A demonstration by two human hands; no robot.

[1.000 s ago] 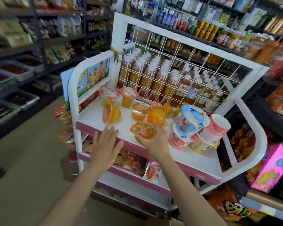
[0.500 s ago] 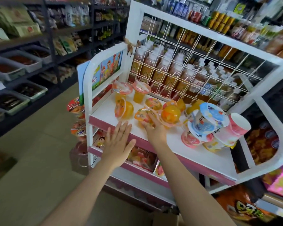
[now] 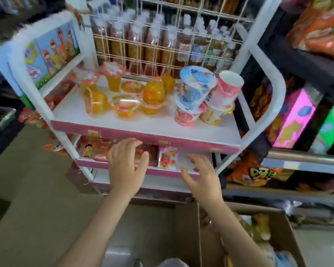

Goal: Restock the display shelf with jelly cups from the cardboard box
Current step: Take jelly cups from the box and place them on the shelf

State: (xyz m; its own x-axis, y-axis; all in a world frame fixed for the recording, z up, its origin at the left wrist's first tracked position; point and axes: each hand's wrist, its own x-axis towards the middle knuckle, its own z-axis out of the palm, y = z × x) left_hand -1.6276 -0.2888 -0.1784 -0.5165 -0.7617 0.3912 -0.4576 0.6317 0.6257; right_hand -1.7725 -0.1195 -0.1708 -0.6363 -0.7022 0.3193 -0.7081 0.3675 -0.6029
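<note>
Restocking looks to be between cups: both hands hang empty in front of the white-framed display shelf with pink front edges [image 3: 152, 130], so the step in hand reads as the reach for more stock. The left hand [image 3: 126, 166] has its fingers loosely spread and lightly bent, holding nothing, in front of the lower tier; the right hand [image 3: 201, 175] is likewise bare, fingers splayed and relaxed, just beside a small pink fruit-printed packet [image 3: 168, 158] standing on that tier. On the top board sits a loose cluster of clear orange jelly cups with film lids [image 3: 127, 106], some upright, at least one tipped on its side, with taller blue, pink and yellow lidded tubs [image 3: 197, 91] heaped to their right. The open brown cardboard box [image 3: 278, 224] lies below and to the right of the right hand, near that forearm, its contents blurred but showing yellow and orange packs. My reading is that the next move calls for lowering the right hand into the box, closing round one cup, and carrying it up to the bare stretch of board in front of the cluster, well above both hands
</note>
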